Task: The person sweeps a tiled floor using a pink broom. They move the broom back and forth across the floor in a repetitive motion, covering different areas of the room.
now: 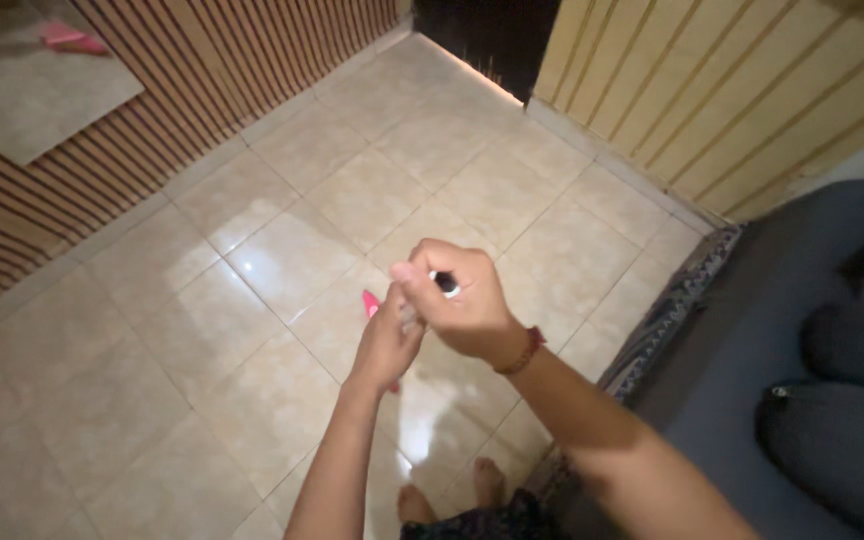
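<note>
My two hands meet in front of me above a tiled floor (282,200). My right hand (457,305) has its fingers curled around a small dark and white object (445,284), and a reddish bead bracelet (522,352) sits on its wrist. My left hand (389,340) is just below and to the left, touching the right hand. A pink object (370,303) shows at its far side; how it is held is hidden. My bare feet (452,492) stand on the tiles below.
A dark blue sofa (752,330) with rounded cushions (852,400) fills the right side, with a patterned rug edge (667,310) beside it. Slatted wooden walls run along the left (202,60) and back right (732,90). A dark doorway (487,35) opens at the top.
</note>
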